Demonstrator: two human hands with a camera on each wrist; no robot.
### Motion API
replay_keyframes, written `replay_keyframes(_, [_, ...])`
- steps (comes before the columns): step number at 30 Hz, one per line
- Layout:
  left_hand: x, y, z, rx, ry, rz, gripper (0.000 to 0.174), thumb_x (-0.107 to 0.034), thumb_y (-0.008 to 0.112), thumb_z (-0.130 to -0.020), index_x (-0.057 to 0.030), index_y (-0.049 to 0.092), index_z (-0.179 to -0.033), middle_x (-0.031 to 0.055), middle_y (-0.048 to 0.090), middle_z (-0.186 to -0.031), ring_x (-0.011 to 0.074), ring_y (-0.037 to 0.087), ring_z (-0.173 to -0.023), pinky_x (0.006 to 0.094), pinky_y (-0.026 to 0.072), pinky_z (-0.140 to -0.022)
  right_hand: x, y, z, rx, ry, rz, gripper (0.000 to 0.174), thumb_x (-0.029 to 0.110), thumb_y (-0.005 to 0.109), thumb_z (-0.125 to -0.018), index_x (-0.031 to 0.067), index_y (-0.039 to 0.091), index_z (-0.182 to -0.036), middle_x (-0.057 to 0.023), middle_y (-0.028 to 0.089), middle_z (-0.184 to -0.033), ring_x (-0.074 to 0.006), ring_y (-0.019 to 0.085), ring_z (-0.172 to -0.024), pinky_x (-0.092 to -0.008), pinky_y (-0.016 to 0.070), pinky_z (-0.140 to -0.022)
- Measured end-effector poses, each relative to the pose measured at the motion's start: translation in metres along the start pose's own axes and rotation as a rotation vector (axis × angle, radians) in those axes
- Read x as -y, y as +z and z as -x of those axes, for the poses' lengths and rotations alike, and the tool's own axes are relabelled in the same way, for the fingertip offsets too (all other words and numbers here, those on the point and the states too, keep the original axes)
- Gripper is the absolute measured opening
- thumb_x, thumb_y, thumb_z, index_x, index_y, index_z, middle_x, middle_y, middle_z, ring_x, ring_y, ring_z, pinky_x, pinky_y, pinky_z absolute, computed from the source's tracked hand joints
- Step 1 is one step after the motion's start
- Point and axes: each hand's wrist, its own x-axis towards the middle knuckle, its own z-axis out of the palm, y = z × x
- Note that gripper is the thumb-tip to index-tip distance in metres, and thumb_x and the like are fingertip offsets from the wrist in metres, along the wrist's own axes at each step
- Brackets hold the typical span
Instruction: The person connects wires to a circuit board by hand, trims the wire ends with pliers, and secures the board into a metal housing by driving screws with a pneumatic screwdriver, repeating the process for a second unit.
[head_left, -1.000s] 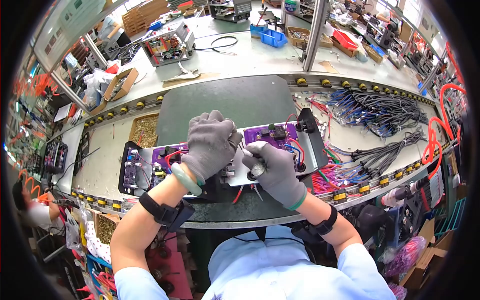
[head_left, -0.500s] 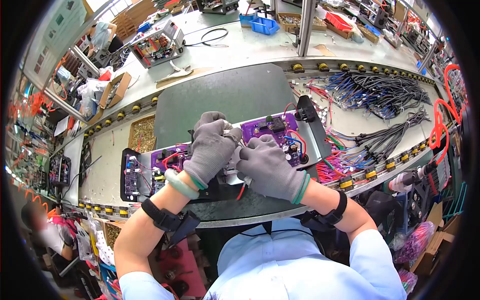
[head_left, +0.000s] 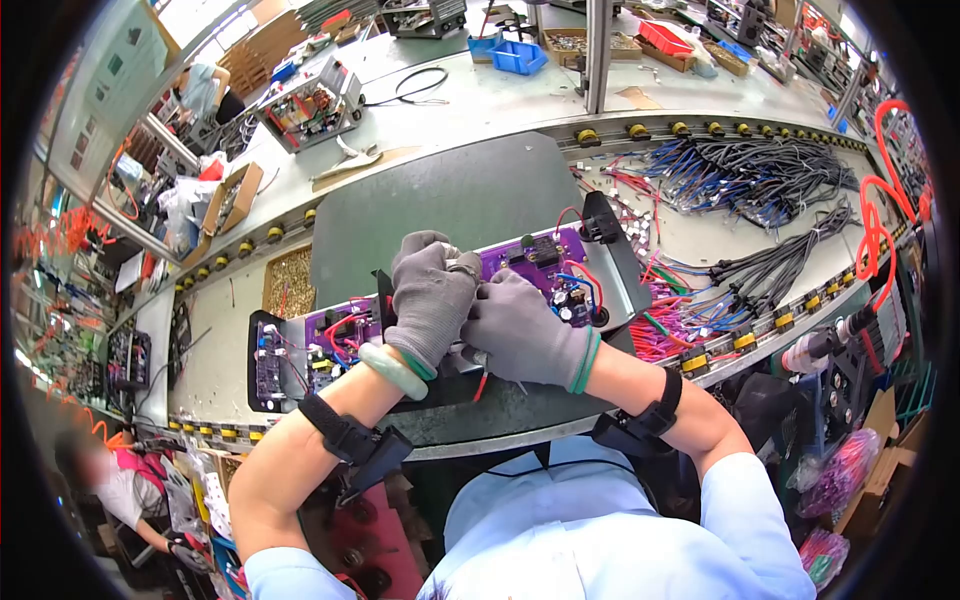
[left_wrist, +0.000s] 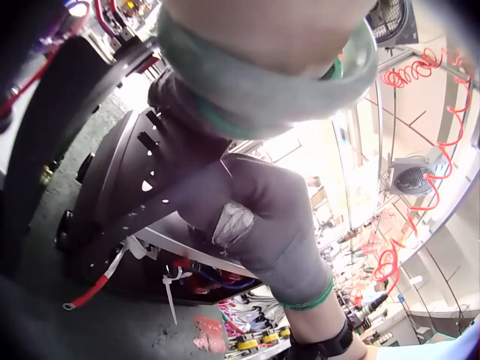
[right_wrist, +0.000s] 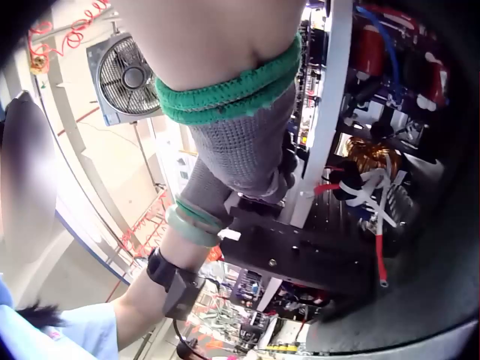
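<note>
Both hands wear grey gloves and meet over the middle of an open electronics chassis (head_left: 640, 285) with purple circuit boards (head_left: 497, 262). My left hand (head_left: 432, 300) bends its fingers at the board's inner edge, beside an upright black panel (right_wrist: 300, 255). Close against it, my right hand (head_left: 528, 335) has its fingertips tucked by the left fingers. Silvery tape (left_wrist: 234, 225) covers part of a right glove finger. Whatever the fingertips hold is hidden; I cannot tell what it is. Below hang a red wire (left_wrist: 94, 294) with a ring terminal and a white cable tie (left_wrist: 171, 300). A copper coil (right_wrist: 371, 156) shows inside the chassis.
The chassis lies on a dark green mat (head_left: 440, 195). Grey cable bundles (head_left: 770, 190) and pink wires (head_left: 665, 330) lie to the right. A box of small brass-coloured parts (head_left: 290, 283) stands left. Behind are a blue bin (head_left: 518, 58) and another open unit (head_left: 315, 105).
My right hand turned palm down, then slid left against my left hand; its taped finger is now hidden in the head view. The left hand stays near the same place on the chassis. The head view shifted.
</note>
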Motion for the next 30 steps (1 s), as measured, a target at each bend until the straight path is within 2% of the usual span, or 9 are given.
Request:
replay_keyframes(3, [0.004, 0.003, -0.001, -0.009, -0.017, 0.010, 0.025, -0.019, 0.071, -0.086, 0.0043, 0.067, -0.077, 0.0112, 0.058, -0.113, 0.0187, 0.061, -0.093, 0.0315, 0.0491, -0.076, -0.003, 0.002, 0.001, 0.090, -0.001, 0.008, 0.013, 0.028, 0.071, -0.073, 0.0158, 0.068, -0.072, -0.0005, 0.065, -0.083, -0.0217, 0.064, -0.088, -0.0424, 0.0472, -0.079])
replay_keyframes(5, [0.007, -0.002, 0.000, 0.032, -0.019, 0.015, 0.024, -0.019, 0.071, -0.086, 0.0039, 0.068, -0.079, 0.0103, 0.057, -0.114, 0.0182, 0.060, -0.093, 0.0313, 0.0490, -0.077, -0.002, 0.005, 0.006, -0.149, -0.052, -0.059, 0.013, 0.029, 0.071, -0.073, 0.0159, 0.068, -0.073, -0.0009, 0.064, -0.082, -0.0219, 0.064, -0.087, -0.0422, 0.0477, -0.080])
replay_keyframes(19, [-0.004, -0.007, 0.006, 0.033, -0.016, 0.016, 0.024, -0.020, 0.068, -0.086, 0.0045, 0.069, -0.084, 0.0134, 0.056, -0.120, 0.0214, 0.062, -0.099, 0.0311, 0.0492, -0.085, 0.004, 0.011, 0.007, -0.174, -0.019, 0.015, 0.017, 0.029, 0.074, -0.072, 0.0127, 0.070, -0.073, -0.0032, 0.065, -0.082, -0.0234, 0.065, -0.086, -0.0441, 0.0487, -0.080])
replay_keyframes(23, [-0.017, -0.042, -0.002, 0.274, -0.135, 0.111, 0.026, -0.027, 0.071, -0.082, -0.0015, 0.074, -0.082, 0.0137, 0.061, -0.120, 0.0216, 0.062, -0.107, 0.0306, 0.0485, -0.090, 0.004, -0.021, 0.005, -0.003, -0.043, -0.014, 0.016, 0.029, 0.072, -0.081, 0.0135, 0.073, -0.085, -0.0044, 0.068, -0.083, -0.0242, 0.068, -0.084, -0.0428, 0.0518, -0.075])
replay_keyframes(25, [-0.012, -0.064, 0.007, 0.195, 0.221, -0.159, 0.023, -0.024, 0.072, -0.082, -0.0015, 0.073, -0.081, 0.0150, 0.065, -0.113, 0.0246, 0.062, -0.104, 0.0333, 0.0480, -0.092, 0.008, -0.035, 0.011, -0.302, 0.335, -0.477, 0.019, 0.031, 0.070, -0.085, 0.0123, 0.071, -0.088, -0.0086, 0.068, -0.082, -0.0288, 0.069, -0.077, -0.0426, 0.0541, -0.071])
replay_keyframes(26, [-0.019, -0.069, 0.015, 0.193, 0.222, -0.160, 0.023, -0.024, 0.072, -0.082, -0.0015, 0.073, -0.081, 0.0150, 0.065, -0.113, 0.0246, 0.062, -0.104, 0.0333, 0.0480, -0.092, 0.009, -0.034, 0.009, -0.427, 0.382, -0.428, 0.025, 0.028, 0.080, -0.080, 0.0078, 0.069, -0.088, -0.0120, 0.065, -0.072, -0.0281, 0.068, -0.065, -0.0392, 0.0532, -0.060])
replay_keyframes(27, [-0.028, -0.074, 0.024, 0.176, 0.287, -0.146, 0.021, -0.022, 0.073, -0.082, -0.0016, 0.073, -0.080, 0.0154, 0.066, -0.110, 0.0257, 0.062, -0.103, 0.0356, 0.0476, -0.092, 0.012, -0.030, 0.010, -0.433, 0.387, -0.430, 0.025, 0.028, 0.080, -0.080, 0.0078, 0.069, -0.088, -0.0120, 0.065, -0.072, -0.0281, 0.068, -0.065, -0.0392, 0.0532, -0.060])
replay_keyframes(29, [-0.033, -0.073, 0.033, 0.117, 0.443, -0.153, 0.015, -0.016, 0.074, -0.082, -0.0019, 0.071, -0.080, 0.0155, 0.067, -0.107, 0.0269, 0.062, -0.097, 0.0384, 0.0491, -0.087, 0.015, -0.019, 0.009, -0.055, 0.361, -0.452, 0.018, 0.026, 0.071, -0.084, 0.0089, 0.068, -0.090, -0.0156, 0.066, -0.076, -0.0352, 0.068, -0.073, -0.0440, 0.0546, -0.068])
replay_keyframes(30, [-0.033, -0.074, 0.037, 0.118, 0.447, -0.140, 0.014, -0.015, 0.072, -0.085, -0.0018, 0.071, -0.087, 0.0129, 0.067, -0.105, 0.0236, 0.063, -0.093, 0.0353, 0.0500, -0.083, 0.017, -0.016, 0.005, -0.201, 0.357, -0.441, 0.014, 0.020, 0.070, -0.085, 0.0060, 0.067, -0.089, -0.0182, 0.065, -0.074, -0.0367, 0.067, -0.072, -0.0438, 0.0535, -0.064])
